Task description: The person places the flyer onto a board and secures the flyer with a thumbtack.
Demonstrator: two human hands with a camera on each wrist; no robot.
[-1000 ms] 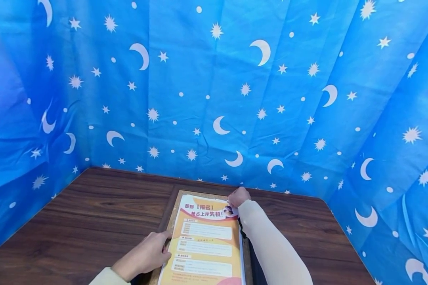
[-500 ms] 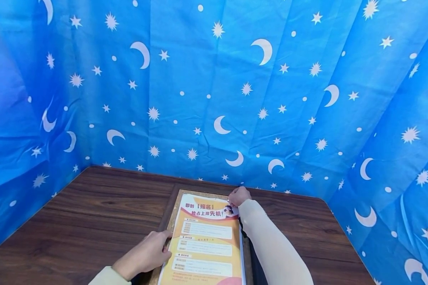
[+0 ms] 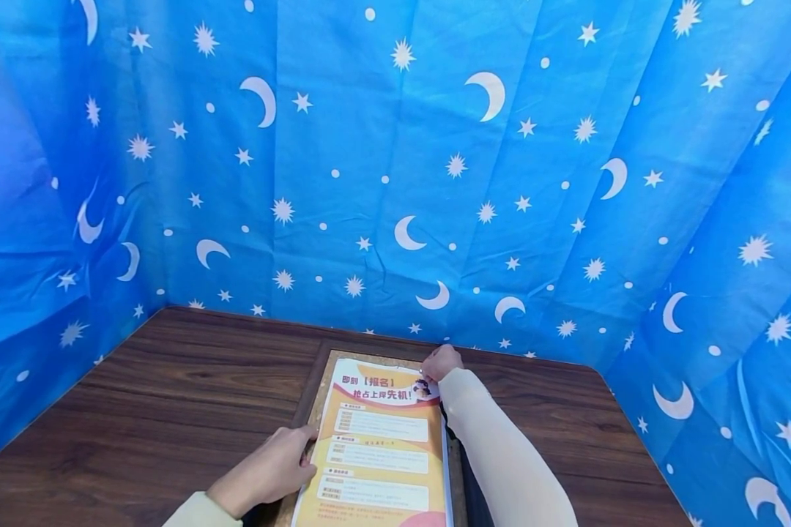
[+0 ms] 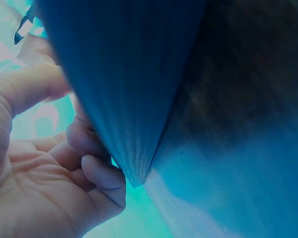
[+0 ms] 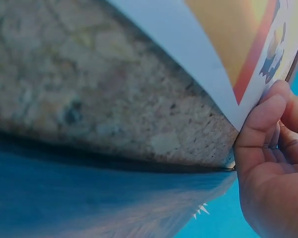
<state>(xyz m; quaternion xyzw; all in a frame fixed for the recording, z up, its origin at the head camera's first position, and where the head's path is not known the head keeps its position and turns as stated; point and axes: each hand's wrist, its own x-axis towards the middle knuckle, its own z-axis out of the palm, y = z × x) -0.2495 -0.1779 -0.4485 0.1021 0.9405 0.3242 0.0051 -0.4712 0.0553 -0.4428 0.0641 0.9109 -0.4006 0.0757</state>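
Observation:
A yellow and white printed poster (image 3: 382, 457) with red Chinese lettering lies over a cork board (image 3: 458, 468) with a dark wooden frame. My left hand (image 3: 273, 468) grips the frame's left side, fingers curled at its edge; in the left wrist view, the hand (image 4: 49, 173) lies along the dark wood. At the poster's top right corner, my right hand (image 3: 443, 364) pinches with thumb and finger. A small pale spot shows at those fingertips, too small to identify. Up close, the right hand (image 5: 273, 168) covers the poster's corner, beside bare cork (image 5: 99, 89).
The board lies on a dark wood-grain table (image 3: 204, 388). Behind it and along both sides hangs a blue curtain (image 3: 343, 132) with white moons and stars. The right sleeve (image 3: 501, 454) passes over the board's right side.
The view has shifted very slightly. Both hands, the poster and the board stay in place.

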